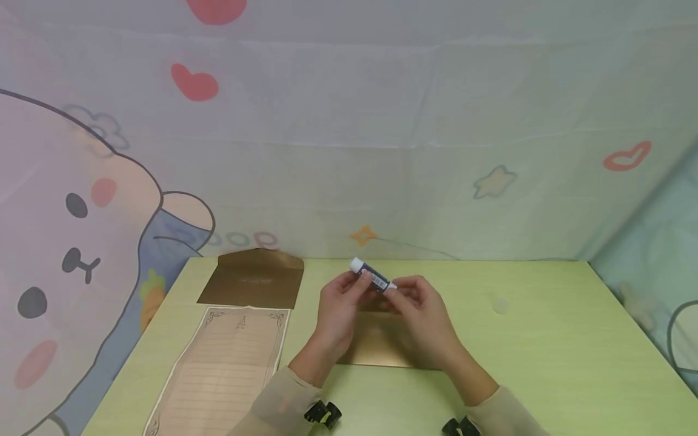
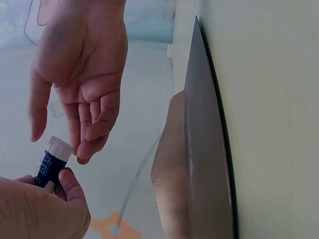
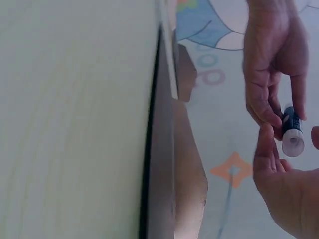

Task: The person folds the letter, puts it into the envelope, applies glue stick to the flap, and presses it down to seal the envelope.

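Observation:
A glue stick (image 1: 373,275) with a dark blue label and white ends is held up at a slant above the table. My left hand (image 1: 339,312) pinches it between thumb and fingers. Close to its lower white end is my right hand (image 1: 428,315); in the right wrist view the thumb and fingers (image 3: 265,149) of that hand stand apart around the white end (image 3: 293,144). Whether a right fingertip touches it I cannot tell. Below both hands lies a brown-gold envelope (image 1: 376,342), its raised flap (image 2: 172,164) showing in the left wrist view.
A second brown envelope (image 1: 253,281) lies with its flap unfolded at the back left of the table. In front of it is a lined sheet of letter paper (image 1: 229,363) with a decorated border. A small round translucent piece (image 1: 500,306) sits on the right side. A printed cloth (image 1: 338,109) hangs behind.

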The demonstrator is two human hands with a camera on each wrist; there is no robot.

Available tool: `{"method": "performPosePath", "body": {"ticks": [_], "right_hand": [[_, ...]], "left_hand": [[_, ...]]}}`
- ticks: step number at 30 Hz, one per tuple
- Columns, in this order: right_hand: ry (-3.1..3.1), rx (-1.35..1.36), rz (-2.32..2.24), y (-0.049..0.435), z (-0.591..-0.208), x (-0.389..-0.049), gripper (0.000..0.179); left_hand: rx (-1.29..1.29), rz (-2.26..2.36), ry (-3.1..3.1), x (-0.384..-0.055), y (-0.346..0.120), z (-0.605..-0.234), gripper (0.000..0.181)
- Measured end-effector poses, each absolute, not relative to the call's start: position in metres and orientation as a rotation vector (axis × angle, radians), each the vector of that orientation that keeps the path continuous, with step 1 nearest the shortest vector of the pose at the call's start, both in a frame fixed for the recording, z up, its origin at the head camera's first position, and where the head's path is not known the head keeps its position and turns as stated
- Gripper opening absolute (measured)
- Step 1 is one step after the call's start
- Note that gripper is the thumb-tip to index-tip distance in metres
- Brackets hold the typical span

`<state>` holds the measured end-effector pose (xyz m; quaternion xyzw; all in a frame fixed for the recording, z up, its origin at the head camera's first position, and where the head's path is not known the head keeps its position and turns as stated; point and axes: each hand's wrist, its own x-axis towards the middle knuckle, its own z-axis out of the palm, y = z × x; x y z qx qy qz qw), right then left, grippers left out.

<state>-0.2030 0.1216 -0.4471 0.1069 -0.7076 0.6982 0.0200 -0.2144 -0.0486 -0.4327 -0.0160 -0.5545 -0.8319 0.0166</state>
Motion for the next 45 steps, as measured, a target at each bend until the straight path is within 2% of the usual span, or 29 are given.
{"method": "performPosePath", "body": {"ticks": [4,7,12,18,25,29,35,40,45], "right_hand": [[-2.118,0.204,2.486,0.1230,-0.4452,-0.2049,0.032],[-2.067,0.189,2.574,0.1229,-0.4451,-0.2049,0.029],[-2.122,0.319,2.335,0.1214,-0.4450,-0.2026,0.019],[-2.219,0.441,1.926,0.1171,-0.4449,-0.1979,0.023],[-2.248,0.236,2.282,0.1233,-0.4431,-0.2038,0.031],[-2.186,0.219,2.405,0.1250,-0.4427,-0.2041,0.032],[-2.203,0.349,2.156,0.1221,-0.4448,-0.2004,0.020],[-2.253,0.467,1.779,0.1181,-0.4468,-0.1969,0.022],[-2.244,0.379,2.002,0.1190,-0.4436,-0.1986,0.024]], "left_hand": [[-0.066,-2.584,-1.750,-0.2134,-0.0492,-0.4347,0.032],[-0.081,-2.585,-1.764,-0.2130,-0.0491,-0.4360,0.032],[-0.088,-2.586,-1.759,-0.2131,-0.0486,-0.4358,0.035],[-0.072,-2.613,-1.721,-0.2145,-0.0484,-0.4333,0.033],[-0.065,-2.596,-1.739,-0.2145,-0.0491,-0.4340,0.034],[-0.077,-2.588,-1.758,-0.2134,-0.0494,-0.4336,0.036],[-0.057,-2.597,-1.735,-0.2131,-0.0491,-0.4324,0.031],[-0.050,-2.601,-1.723,-0.2134,-0.0490,-0.4327,0.030],[-0.044,-2.592,-1.730,-0.2137,-0.0492,-0.4319,0.032]]}}
